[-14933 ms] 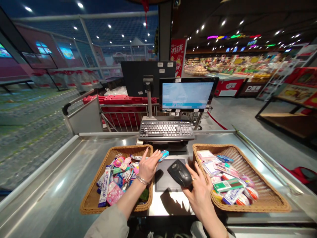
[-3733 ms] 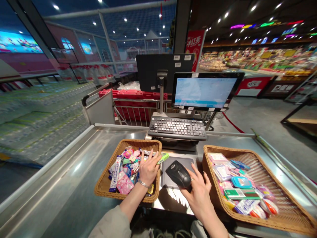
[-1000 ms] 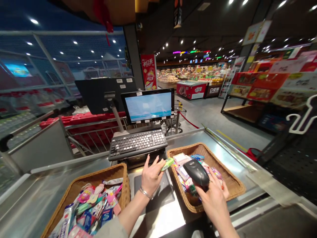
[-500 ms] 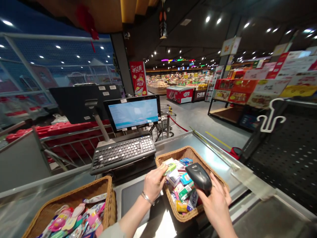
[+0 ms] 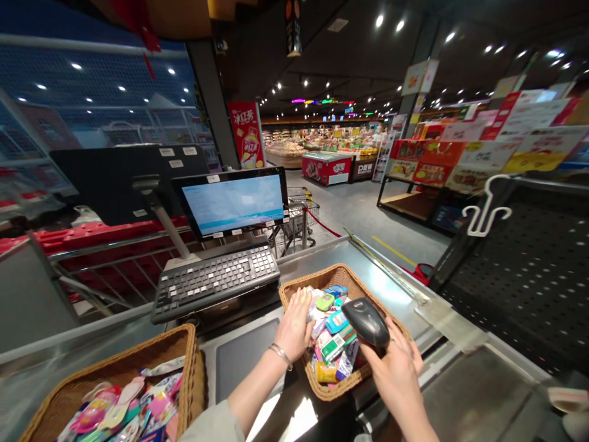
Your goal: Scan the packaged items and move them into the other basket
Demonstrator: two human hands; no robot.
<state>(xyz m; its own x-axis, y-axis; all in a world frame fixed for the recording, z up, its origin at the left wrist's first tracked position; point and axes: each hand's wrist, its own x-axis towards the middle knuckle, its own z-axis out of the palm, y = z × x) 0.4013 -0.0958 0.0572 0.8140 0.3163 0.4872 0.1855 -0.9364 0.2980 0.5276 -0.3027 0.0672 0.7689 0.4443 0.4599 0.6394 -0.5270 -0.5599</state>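
My right hand (image 5: pixel 398 368) grips a black handheld barcode scanner (image 5: pixel 365 320), its head over a wicker basket (image 5: pixel 343 388). My left hand (image 5: pixel 294 320), wearing a bracelet, lies over the basket's left rim with fingers stretched out beside the goods; no item shows in it. Small packaged goods fill the basket, among them a green packet (image 5: pixel 324 301), a blue pack (image 5: pixel 337 321), a green-and-white box (image 5: pixel 337 348) and a yellow pack (image 5: pixel 326 372). What the left fingertips touch is hard to make out.
A second wicker basket (image 5: pixel 192 368) with colourful small goods stands at the lower left. Behind the counter top (image 5: pixel 317 255) are a keyboard (image 5: pixel 216 279), a lit monitor (image 5: pixel 234 202) and another screen's back (image 5: pixel 115 184). A white hook (image 5: pixel 486 209) hangs on the black perforated panel at right.
My left hand has let go of the green packet, which lies among the goods, and its fingers have straightened. The scanner stays in my right hand. The view has shifted slightly right and down.
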